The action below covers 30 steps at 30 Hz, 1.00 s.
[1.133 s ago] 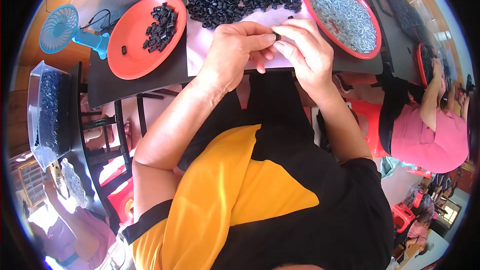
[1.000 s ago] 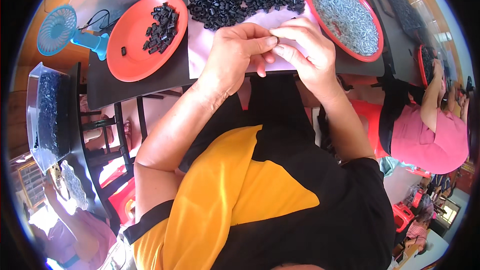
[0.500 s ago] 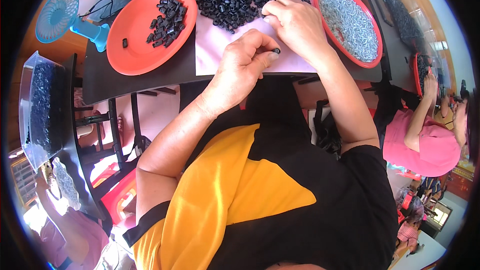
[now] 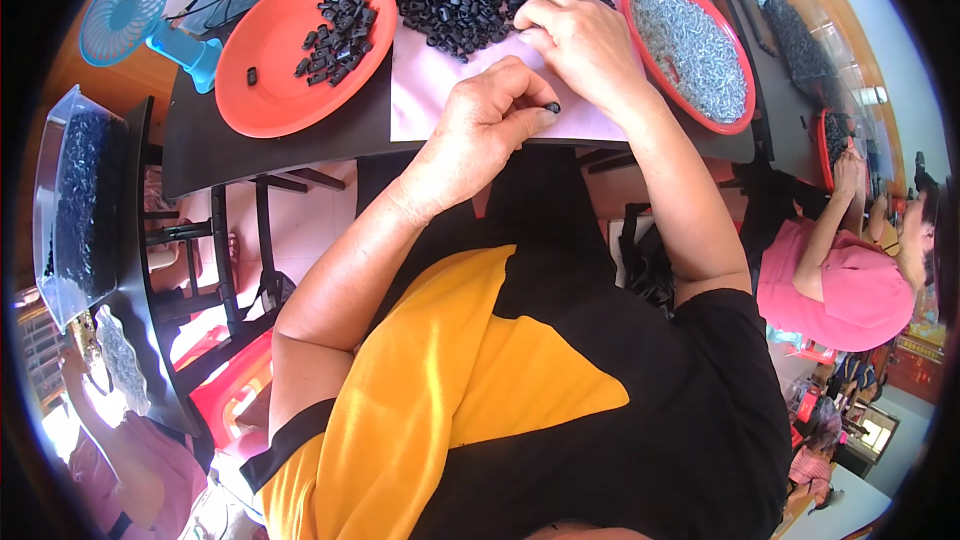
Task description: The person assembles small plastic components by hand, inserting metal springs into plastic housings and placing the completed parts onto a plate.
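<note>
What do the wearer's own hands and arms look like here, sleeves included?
The left hand and right hand are ungloved; no watch or bracelet shows. Both sleeves are short: the left sleeve is yellow with a black band at its edge, the right sleeve black.

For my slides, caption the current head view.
Left hand pinching a small black part, right hand at the edge of a pile of black parts.

Blue fan (image 4: 128, 14) left, pink-shirted co-worker (image 4: 848, 288) right
</note>
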Motion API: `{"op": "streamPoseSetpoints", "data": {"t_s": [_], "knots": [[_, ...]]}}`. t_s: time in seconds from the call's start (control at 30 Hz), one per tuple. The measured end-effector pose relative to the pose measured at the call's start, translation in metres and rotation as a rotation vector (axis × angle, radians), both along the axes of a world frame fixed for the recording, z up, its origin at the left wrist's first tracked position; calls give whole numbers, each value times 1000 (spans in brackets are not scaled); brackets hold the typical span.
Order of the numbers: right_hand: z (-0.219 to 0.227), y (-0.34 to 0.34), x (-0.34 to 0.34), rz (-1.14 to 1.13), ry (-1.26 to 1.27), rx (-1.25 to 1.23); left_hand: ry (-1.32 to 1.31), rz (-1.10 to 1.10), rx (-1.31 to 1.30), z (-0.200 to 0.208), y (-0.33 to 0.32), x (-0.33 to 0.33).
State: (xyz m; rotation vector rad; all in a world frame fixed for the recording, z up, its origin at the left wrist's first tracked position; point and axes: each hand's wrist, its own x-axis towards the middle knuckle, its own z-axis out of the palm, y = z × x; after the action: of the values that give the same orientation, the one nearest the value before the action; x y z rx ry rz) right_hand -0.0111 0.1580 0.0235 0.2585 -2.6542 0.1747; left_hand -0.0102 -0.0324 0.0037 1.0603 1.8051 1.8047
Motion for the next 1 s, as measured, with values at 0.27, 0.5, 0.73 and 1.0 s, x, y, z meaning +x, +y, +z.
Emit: {"op": "streamPoseSetpoints", "data": {"t_s": [0.27, 0.5, 0.73, 1.0], "knots": [[3, 9, 9, -13, 63, -33, -19, -33, -4, 1, 0, -1], [5, 6, 13, -10, -14, 59, -24, -53, -23, 2, -1, -2], [-1, 2, 7, -31, 22, 218, -43, -68, -44, 4, -2, -3], [4, -2, 17, 26, 33, 198, -46, -57, -17, 2, -2, -2]]}}
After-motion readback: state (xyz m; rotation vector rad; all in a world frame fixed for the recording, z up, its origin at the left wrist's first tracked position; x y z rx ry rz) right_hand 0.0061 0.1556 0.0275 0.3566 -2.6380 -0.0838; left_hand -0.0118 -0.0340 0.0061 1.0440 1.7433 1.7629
